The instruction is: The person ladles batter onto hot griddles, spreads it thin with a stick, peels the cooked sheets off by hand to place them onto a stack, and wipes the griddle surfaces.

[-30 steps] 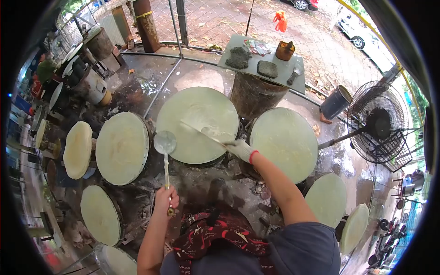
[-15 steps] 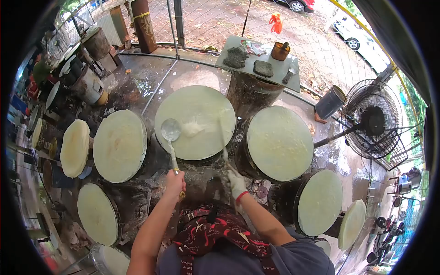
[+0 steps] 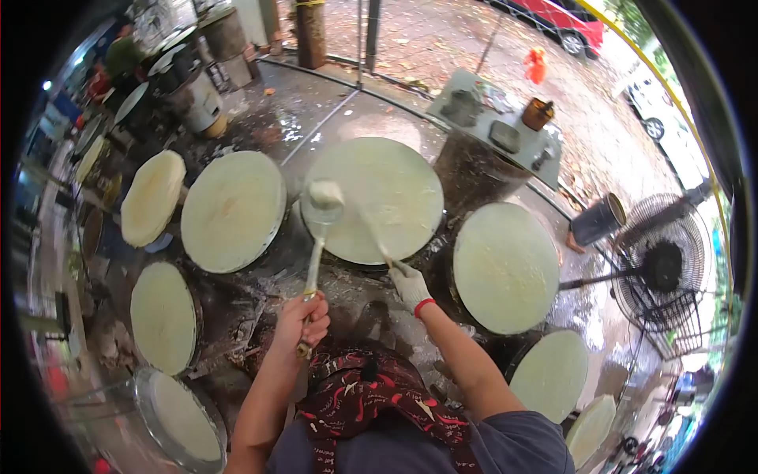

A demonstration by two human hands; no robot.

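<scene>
My bare left hand (image 3: pixel 303 324) is wrapped round the handle of a long metal ladle (image 3: pixel 314 261). The ladle's bowl is over the left part of the middle round griddle (image 3: pixel 399 178), with a pale lump of batter (image 3: pixel 325 192) in or against it. My right hand (image 3: pixel 410 286), in a white glove with a red cuff, grips a thin spatula-like tool (image 3: pixel 376 237). Its far end is blurred over the griddle's pale coating, so I cannot tell whether it touches.
Coated round griddles flank the middle one, on the left (image 3: pixel 234 212) and right (image 3: pixel 507 267). A stack of flatbreads (image 3: pixel 153 197) sits further left. A pan of pale batter (image 3: pixel 183 419) is at lower left. Behind are a small table (image 3: pixel 505 158), a fan (image 3: pixel 662 265) and a fence.
The view has shifted, and the ladle has moved over the griddle. The pale lump that lay beside it on the griddle is now at its bowl. Both hands keep their holds.
</scene>
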